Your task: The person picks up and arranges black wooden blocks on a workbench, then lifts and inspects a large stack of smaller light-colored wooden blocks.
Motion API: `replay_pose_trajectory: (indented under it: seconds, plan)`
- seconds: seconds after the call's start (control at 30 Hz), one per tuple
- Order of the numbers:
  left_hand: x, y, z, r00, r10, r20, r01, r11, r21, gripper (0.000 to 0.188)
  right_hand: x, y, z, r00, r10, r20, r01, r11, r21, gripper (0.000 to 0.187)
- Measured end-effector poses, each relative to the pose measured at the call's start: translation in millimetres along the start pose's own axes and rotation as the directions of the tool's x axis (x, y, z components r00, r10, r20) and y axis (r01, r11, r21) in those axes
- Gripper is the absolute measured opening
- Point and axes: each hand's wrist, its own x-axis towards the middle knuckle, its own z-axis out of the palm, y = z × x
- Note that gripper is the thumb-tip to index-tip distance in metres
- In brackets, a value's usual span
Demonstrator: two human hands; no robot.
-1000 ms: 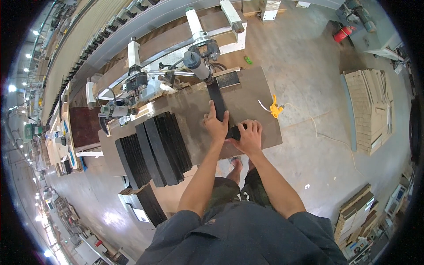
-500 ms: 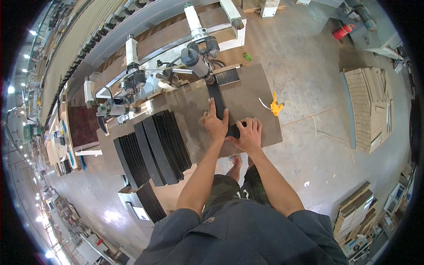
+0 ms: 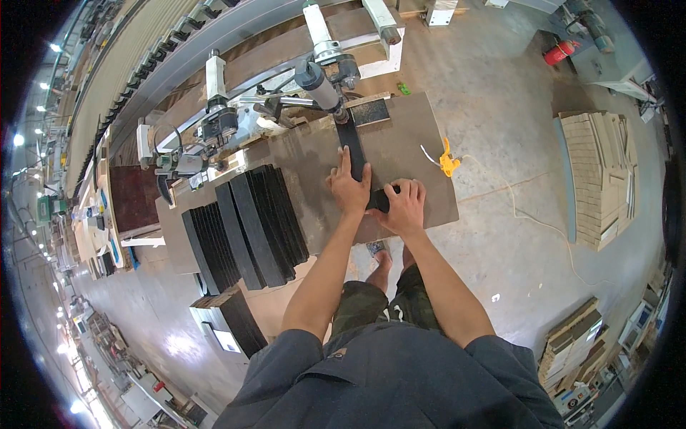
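Note:
A long black board [image 3: 347, 137] lies on the brown worktable [image 3: 407, 136], its far end under a grey cylindrical motor tool [image 3: 316, 84]. My left hand [image 3: 349, 189] rests on the board with its index and middle fingers stretched forward and the thumb out to the side. At the board's near end, my right hand [image 3: 404, 206] curls its fingers round a black part [image 3: 381, 200]. Whether that part belongs to the same board or is a separate block, I cannot tell. To the left of my arms stand rows of similar black boards [image 3: 250, 225], set side by side.
A yellow air blow gun [image 3: 449, 159] with a pale hose lies at the table's right edge. Further motor units on white arms [image 3: 216, 118] line the back left. Stacked brown panels [image 3: 597, 179] stand on the floor at right, with a red fire extinguisher [image 3: 559, 52] beyond.
The whole view has shifted slightly, with the table a little higher in the picture. Both hands keep nearly the same hold on the black board.

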Motion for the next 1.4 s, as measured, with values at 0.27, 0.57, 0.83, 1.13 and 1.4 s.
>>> replay_pose_trajectory:
  seconds: [0.27,0.57,0.83,1.13,1.4]
  plan:
    - [2.7,-2.4,3.8,1.000,0.012,-0.016,-0.012,1.000,-0.013,0.082,2.9,1.6,1.6,1.000,-0.001,-0.004,0.001,1.000,0.007,0.068]
    - [2.1,-7.4,4.2,0.999,0.024,-0.028,-0.023,1.000,0.010,0.080,2.6,-0.9,0.9,1.000,-0.001,-0.013,0.001,1.000,0.024,0.072]
    - [-6.4,-12.4,-0.3,0.999,0.021,-0.029,-0.021,1.000,-0.008,0.080,-5.0,-7.3,-2.1,0.999,0.012,0.039,-0.013,0.999,0.029,0.073]
    - [-10.9,-11.6,-1.0,0.999,0.026,-0.028,-0.025,1.000,0.004,0.078,-7.9,-6.3,-1.2,0.999,0.011,0.034,-0.012,1.000,0.027,0.076]
    - [-2.1,-25.6,-10.9,0.999,0.031,0.036,-0.031,0.999,-0.026,0.062,-5.1,-6.4,0.0,1.000,0.011,0.028,-0.011,1.000,0.029,0.078]
